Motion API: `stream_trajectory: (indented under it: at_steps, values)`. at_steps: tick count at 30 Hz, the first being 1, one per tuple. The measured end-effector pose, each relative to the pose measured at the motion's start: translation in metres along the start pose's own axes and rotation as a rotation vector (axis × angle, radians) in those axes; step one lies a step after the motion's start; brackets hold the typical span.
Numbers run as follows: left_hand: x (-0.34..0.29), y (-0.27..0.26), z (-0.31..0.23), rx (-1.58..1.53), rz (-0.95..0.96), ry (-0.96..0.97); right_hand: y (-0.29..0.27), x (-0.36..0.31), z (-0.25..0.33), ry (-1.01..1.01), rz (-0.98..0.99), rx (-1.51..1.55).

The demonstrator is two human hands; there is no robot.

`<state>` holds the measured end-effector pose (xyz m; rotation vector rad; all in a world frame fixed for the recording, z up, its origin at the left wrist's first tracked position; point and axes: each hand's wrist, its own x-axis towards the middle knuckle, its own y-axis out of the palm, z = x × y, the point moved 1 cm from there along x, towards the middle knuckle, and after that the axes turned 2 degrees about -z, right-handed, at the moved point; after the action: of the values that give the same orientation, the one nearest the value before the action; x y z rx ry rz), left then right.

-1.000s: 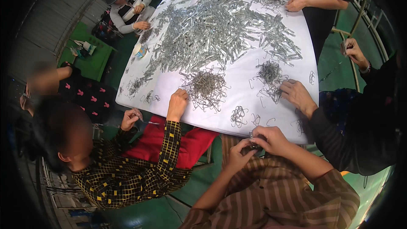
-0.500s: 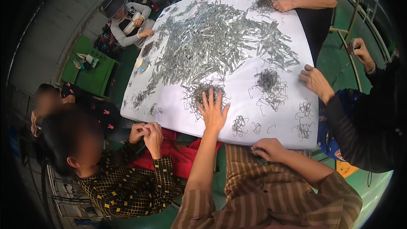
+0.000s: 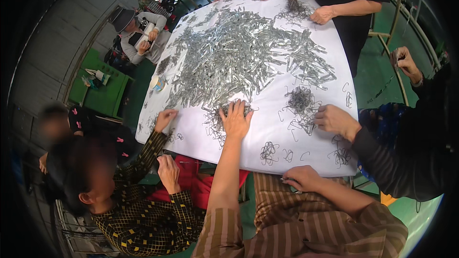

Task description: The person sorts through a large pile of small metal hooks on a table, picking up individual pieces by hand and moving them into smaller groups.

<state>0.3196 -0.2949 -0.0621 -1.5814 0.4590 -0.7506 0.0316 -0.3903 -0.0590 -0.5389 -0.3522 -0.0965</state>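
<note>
My left hand (image 3: 235, 119) lies flat with fingers spread on a small tangle of thin wire hooks (image 3: 216, 120) on the white-covered table (image 3: 267, 136). Just beyond it spreads a large heap of silver metal clips (image 3: 239, 57). My right hand (image 3: 301, 177) rests at the table's near edge, fingers curled around a small metal piece that glints at its fingertips. Both my sleeves are brown-striped. Small bundles of wire hooks (image 3: 269, 152) lie between my two hands.
A person in a yellow-checked top sits at my left, one hand (image 3: 165, 117) on the table. A dark-sleeved hand (image 3: 336, 120) works another hook pile (image 3: 300, 99) at the right. More people sit at the far end and far left. A green bench (image 3: 103, 93) stands left.
My left hand left my right hand at the table's edge and stretched forward onto the wire tangle. The neighbour's hand withdrew from that pile to the table's left edge.
</note>
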Motion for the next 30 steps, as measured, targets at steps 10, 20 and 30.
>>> stream_trajectory:
  at_steps: [10,20,30]
  values:
    - [-0.020,-0.014,-0.010,-0.118,-0.013,-0.116,0.001,-0.001,-0.003,-0.008,0.001,0.007]
    - [0.013,0.010,-0.055,-0.090,0.064,-0.099,0.000,-0.002,-0.004,0.026,0.003,0.011]
    - [-0.011,-0.017,-0.055,-0.187,0.140,0.012,0.000,-0.003,-0.004,0.013,-0.001,0.024]
